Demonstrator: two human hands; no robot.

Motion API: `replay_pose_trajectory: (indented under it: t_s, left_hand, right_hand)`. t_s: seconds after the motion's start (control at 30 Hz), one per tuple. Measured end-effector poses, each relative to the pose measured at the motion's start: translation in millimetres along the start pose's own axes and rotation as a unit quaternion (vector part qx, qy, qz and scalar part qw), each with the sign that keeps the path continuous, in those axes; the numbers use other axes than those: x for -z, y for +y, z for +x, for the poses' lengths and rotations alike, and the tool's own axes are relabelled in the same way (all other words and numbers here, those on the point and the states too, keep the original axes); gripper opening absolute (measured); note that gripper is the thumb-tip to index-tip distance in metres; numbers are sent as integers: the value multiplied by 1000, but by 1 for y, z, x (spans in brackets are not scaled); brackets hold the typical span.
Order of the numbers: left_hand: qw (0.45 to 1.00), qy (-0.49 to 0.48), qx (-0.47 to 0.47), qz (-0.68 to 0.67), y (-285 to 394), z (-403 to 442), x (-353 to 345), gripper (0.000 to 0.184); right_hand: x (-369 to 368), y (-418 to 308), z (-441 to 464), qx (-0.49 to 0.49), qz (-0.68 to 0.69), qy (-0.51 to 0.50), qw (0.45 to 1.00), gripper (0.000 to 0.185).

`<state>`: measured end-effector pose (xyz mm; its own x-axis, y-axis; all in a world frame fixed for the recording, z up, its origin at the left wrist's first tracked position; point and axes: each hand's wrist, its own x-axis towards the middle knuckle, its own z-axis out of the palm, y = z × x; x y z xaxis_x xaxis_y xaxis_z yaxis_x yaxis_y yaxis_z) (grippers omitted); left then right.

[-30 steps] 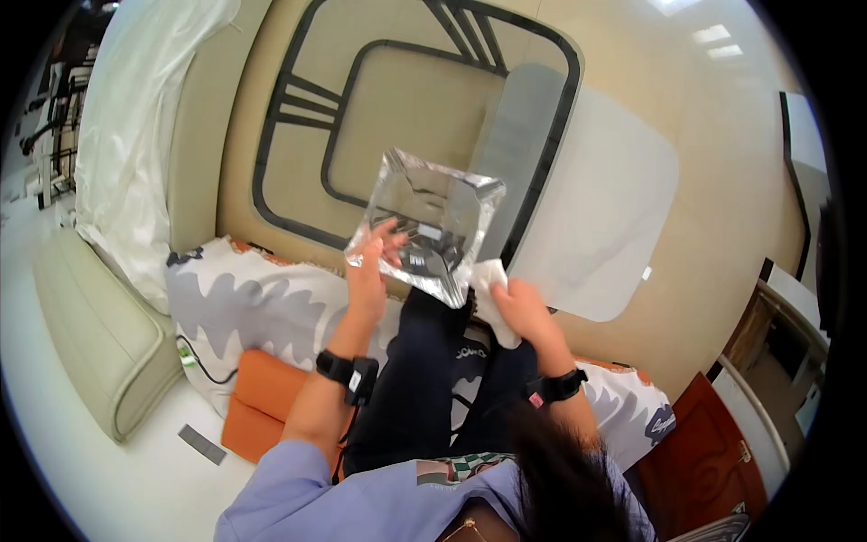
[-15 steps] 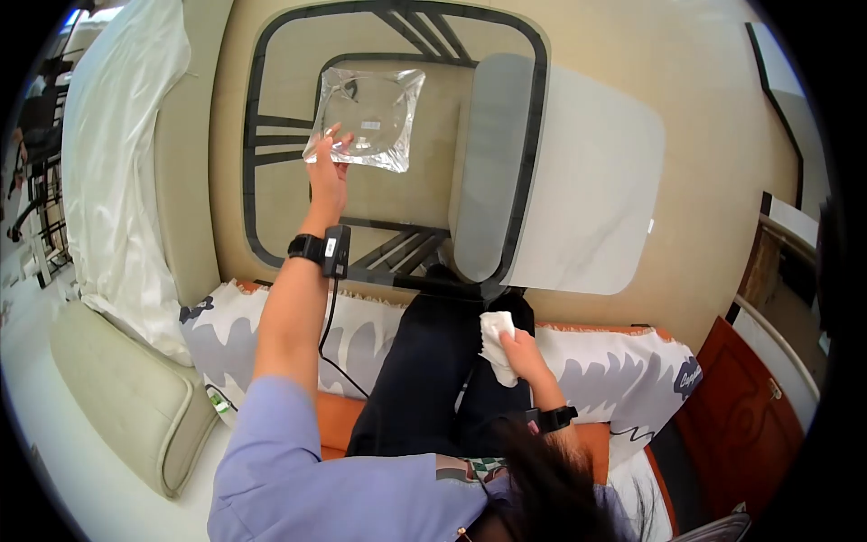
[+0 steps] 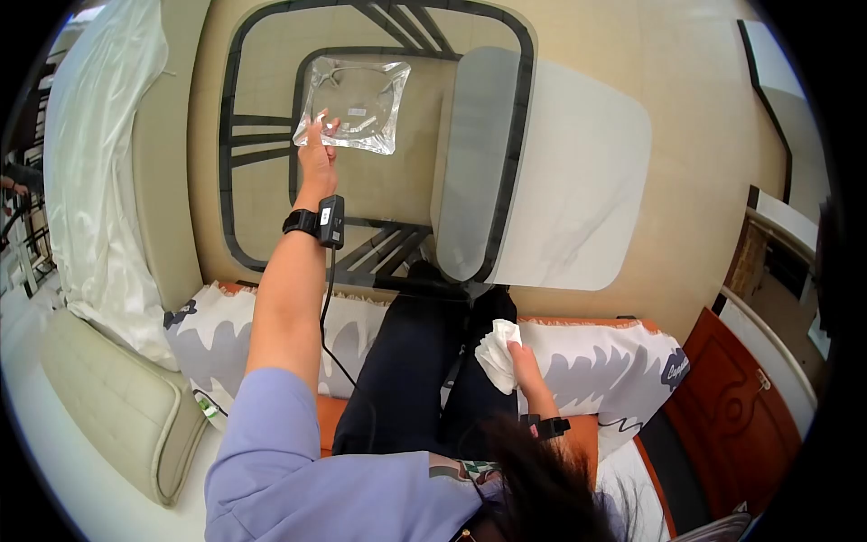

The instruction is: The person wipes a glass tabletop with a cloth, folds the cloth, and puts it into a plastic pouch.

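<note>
My left hand point(image 3: 318, 155) reaches forward over the glass-topped table and is closed on the near edge of a clear, square glass dish point(image 3: 361, 101) with flared corners. Some fingers show through the dish. A small pale label sits on its bottom. I cannot tell whether the dish touches the tabletop. Close to my lap, my right hand point(image 3: 524, 361) grips a crumpled white cloth or tissue point(image 3: 496, 354), which hangs over my thigh.
The glass table point(image 3: 417, 194) has a dark rim, with a white marble-look surface point(image 3: 582, 181) beside it on the right. A patterned cover point(image 3: 596, 361) drapes the orange seat. A cable runs from my left wrist device point(image 3: 330, 221). A reddish wooden door panel point(image 3: 736, 388) stands at right.
The view has shifted slightly, so the table and dish appear further left and up. My left hand keeps hold of the dish. The white cloth in my right hand looks more spread.
</note>
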<state>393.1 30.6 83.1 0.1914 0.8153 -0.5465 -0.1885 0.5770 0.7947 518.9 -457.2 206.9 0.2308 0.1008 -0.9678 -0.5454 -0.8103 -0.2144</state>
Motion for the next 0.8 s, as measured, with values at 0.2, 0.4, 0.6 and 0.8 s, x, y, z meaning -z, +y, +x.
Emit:
replay_pose_trajectory:
  t_s: [0.2, 0.4, 0.6, 0.8]
  left_hand:
    - [999, 24, -4, 22, -4, 6, 0, 36]
    - [999, 30, 11, 26, -6, 9, 1, 36]
    - [999, 16, 10, 31, -4, 9, -1, 37]
    - [999, 38, 15, 32, -9, 12, -3, 33]
  right_hand:
    - [2, 9, 1, -17, -2, 8, 1000, 42]
    - [-5, -1, -13, -32, 7, 41, 999, 46]
    - [-7, 7, -11, -30, 3, 32, 999, 46]
    - [-9, 6, -9, -40, -9, 41, 998, 42]
